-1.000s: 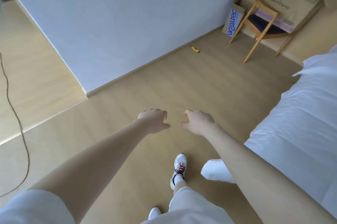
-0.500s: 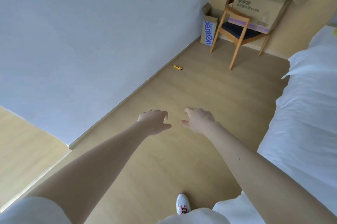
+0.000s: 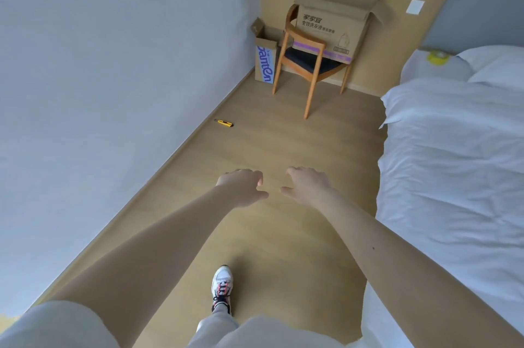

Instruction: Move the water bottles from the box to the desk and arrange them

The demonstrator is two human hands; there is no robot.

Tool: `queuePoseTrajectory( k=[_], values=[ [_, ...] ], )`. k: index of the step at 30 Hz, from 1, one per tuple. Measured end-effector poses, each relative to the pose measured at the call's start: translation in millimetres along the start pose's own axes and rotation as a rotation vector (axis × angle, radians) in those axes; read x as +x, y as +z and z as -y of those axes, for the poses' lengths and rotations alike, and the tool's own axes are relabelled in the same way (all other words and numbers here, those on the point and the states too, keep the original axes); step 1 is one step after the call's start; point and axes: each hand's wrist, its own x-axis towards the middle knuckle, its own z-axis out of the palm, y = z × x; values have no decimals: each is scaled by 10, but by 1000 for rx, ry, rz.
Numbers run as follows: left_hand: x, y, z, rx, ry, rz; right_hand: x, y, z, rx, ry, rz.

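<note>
My left hand [image 3: 243, 186] and my right hand [image 3: 307, 184] are stretched out in front of me over the wooden floor, fingers loosely curled, holding nothing. A small open cardboard box with blue lettering [image 3: 266, 57] stands on the floor in the far corner by the wall. A larger open cardboard box [image 3: 333, 23] sits on a wooden chair [image 3: 304, 64] beside it. No water bottles and no desk are visible.
A white bed [image 3: 453, 163] fills the right side. A grey wall [image 3: 113, 64] runs along the left. A yellow utility knife [image 3: 224, 123] lies on the floor near the wall. My white shoe [image 3: 222, 288] is below my hands.
The view has swung right and up: the chair and boxes now sit nearer the middle, and more of the bed shows. Both hands keep the same pose.
</note>
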Motion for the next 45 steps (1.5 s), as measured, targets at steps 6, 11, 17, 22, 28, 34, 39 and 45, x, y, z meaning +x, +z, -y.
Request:
queuePoseTrajectory(
  k=[6, 11, 17, 22, 28, 34, 39, 45],
  values=[
    [688, -447, 521, -28, 87, 7, 749, -417, 249, 5, 85, -32],
    [1183, -1005, 1101, -36, 84, 1, 1318, -809, 551, 62, 108, -77],
    [1705, -1219, 1303, -14, 136, 31, 1731, -975, 621, 142, 193, -120],
    [2138, -1415, 1199, 25, 202, 22, 2005, -1142, 441, 187, 244, -140],
    [2733, -1732, 1002, 68, 243, 47, 2471, -1338, 43, 213, 296, -96],
    [3633, -2418, 803, 31, 214, -15, 3302, -1912, -507, 210, 274, -167],
    [4386, -3025, 455, 32, 258, -115, 3973, -2528, -1056, 219, 225, -265],
    [5208, -3394, 76, 62, 266, -176, 4663, -2950, -1652, 202, 184, -340]
  ],
)
